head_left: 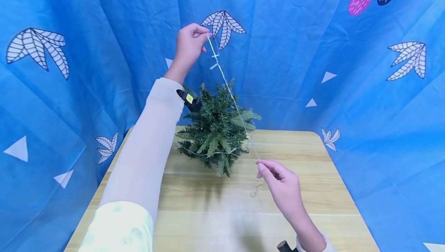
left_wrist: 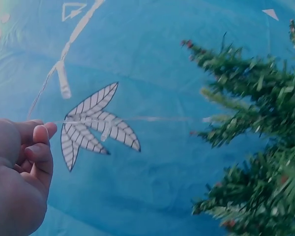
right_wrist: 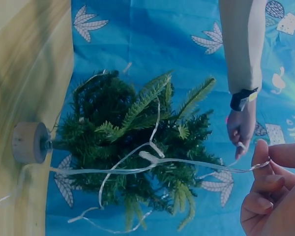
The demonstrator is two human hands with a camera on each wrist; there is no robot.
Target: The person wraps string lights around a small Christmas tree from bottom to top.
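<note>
A small artificial Christmas tree stands on the table, its round wooden base visible in the right wrist view. My left hand, raised above and behind the treetop, pinches a thin clear string light between thumb and fingertips. From there the wire slants down past the front of the tree to my right hand, which pinches it low at the tree's right. Small clear bulbs stick out from the wire near the left hand. Another stretch of the wire loops around the lower branches.
The light wooden table is surrounded by blue patterned curtain at the back and sides. A loose tail of wire hangs below the right hand. Each wrist carries a black camera mount.
</note>
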